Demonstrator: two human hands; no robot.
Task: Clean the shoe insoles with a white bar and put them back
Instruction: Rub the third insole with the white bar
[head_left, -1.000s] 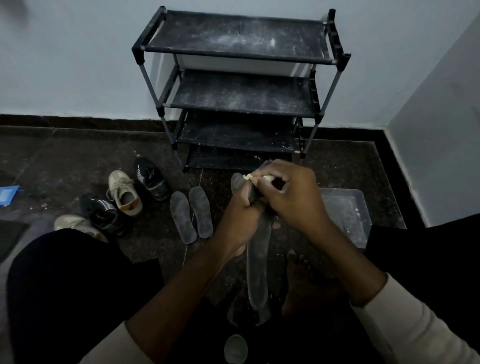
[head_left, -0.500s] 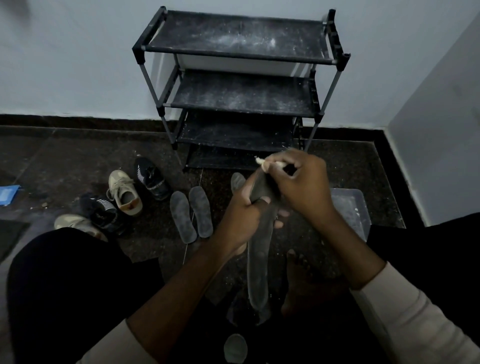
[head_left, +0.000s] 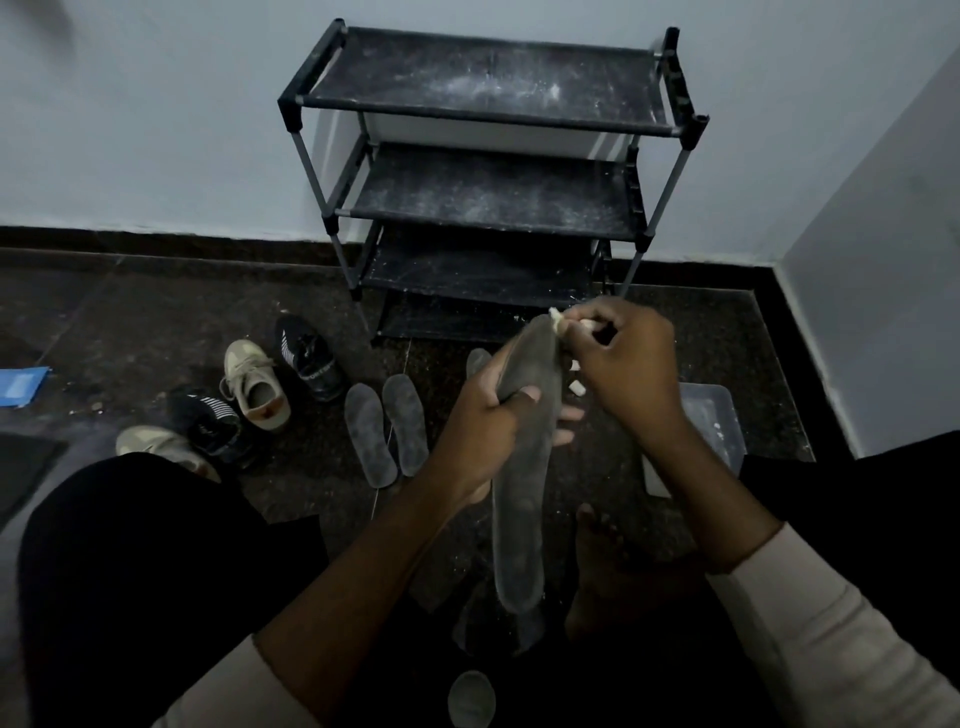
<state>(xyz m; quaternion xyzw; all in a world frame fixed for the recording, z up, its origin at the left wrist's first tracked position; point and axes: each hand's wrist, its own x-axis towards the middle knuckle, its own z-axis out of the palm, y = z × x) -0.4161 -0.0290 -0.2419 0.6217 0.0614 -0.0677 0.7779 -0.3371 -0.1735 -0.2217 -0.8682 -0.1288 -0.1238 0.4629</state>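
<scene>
My left hand (head_left: 485, 421) grips a long grey insole (head_left: 522, 499) near its upper end, holding it upright over the floor. My right hand (head_left: 621, 374) pinches a small white bar (head_left: 558, 318) against the insole's top edge. Two small white crumbs (head_left: 575, 387) show just below the right hand. Two more grey insoles (head_left: 387, 428) lie side by side on the dark floor to the left. Another insole tip (head_left: 477, 359) peeks out behind my left hand. Several shoes (head_left: 257, 389), dark and beige, sit further left.
A black four-tier shoe rack (head_left: 488, 171), dusted white, stands against the wall ahead. A clear plastic tray (head_left: 714, 415) lies on the floor at right. My knees fill the lower corners and a bare foot (head_left: 602, 566) rests below the insole. A blue item (head_left: 21, 387) lies far left.
My right hand has slid the white bar up along the insole from near its upper middle to the top edge. White crumbs have come loose below the hand.
</scene>
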